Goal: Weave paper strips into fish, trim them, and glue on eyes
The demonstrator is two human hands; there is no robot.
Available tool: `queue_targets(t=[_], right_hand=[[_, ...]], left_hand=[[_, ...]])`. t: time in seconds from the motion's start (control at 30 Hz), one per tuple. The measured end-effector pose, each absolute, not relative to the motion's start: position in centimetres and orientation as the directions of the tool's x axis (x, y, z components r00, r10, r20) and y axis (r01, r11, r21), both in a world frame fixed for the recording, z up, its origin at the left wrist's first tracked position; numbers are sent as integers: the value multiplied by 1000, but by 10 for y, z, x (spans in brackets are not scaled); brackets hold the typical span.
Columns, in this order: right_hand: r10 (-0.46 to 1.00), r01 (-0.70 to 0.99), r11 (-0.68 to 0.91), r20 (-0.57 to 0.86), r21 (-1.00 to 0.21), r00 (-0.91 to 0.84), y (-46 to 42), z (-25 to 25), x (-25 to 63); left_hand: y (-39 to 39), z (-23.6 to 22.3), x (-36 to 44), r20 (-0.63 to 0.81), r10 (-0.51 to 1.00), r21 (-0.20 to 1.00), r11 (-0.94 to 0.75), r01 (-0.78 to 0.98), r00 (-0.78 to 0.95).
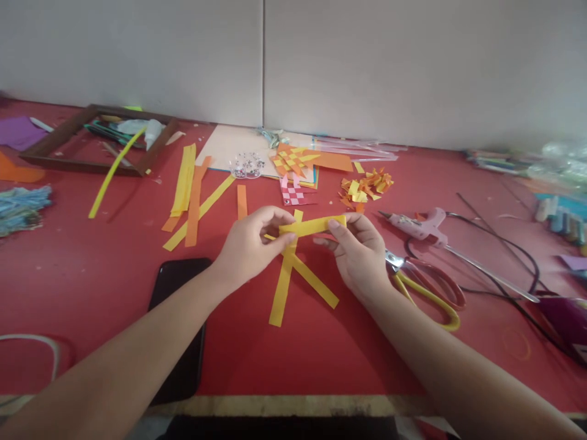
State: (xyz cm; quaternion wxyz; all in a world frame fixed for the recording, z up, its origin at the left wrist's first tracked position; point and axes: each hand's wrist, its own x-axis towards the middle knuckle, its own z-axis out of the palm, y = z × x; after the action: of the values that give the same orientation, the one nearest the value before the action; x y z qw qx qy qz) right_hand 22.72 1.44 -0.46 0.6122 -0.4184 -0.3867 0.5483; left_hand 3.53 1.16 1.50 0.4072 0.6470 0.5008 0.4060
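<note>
Between my two hands a yellow paper strip [314, 227] is held up, roughly level. My left hand [250, 244] pinches its left end between thumb and fingers. At its right end, the thumb and fingers of my right hand [364, 253] close on it. Just below, more yellow paper strips [282, 293] lie crossed on the red table, one slanting down to the right. Part of these is hidden behind the held strip and my left fingers. Scissors [428, 287] with red and yellow handles lie beside my right wrist, and a black phone [178, 287] is partly under my left forearm.
A pink glue gun [424, 227] with its cord lies at the right. Behind my hands are paper scraps [367, 186], a woven pink paper fish [293, 192], an orange-yellow woven piece [291, 162] and googly eyes [247, 165]. Loose strips [192, 201] and a wooden frame [82, 162] are left.
</note>
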Motion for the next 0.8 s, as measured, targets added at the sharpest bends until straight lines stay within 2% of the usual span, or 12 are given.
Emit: queue_targets(t=[0.17, 0.47, 0.8], right_hand=[[998, -312, 26, 6, -950, 66, 18, -3, 231], [998, -238, 51, 38, -970, 59, 22, -8, 242], [998, -251, 31, 18, -968, 54, 22, -4, 240]], left_hand=[[16, 16, 29, 136, 988, 948, -151, 280, 71], [15, 12, 25, 116, 990, 979, -127, 157, 75], [15, 15, 25, 96, 993, 981, -106, 162, 64]])
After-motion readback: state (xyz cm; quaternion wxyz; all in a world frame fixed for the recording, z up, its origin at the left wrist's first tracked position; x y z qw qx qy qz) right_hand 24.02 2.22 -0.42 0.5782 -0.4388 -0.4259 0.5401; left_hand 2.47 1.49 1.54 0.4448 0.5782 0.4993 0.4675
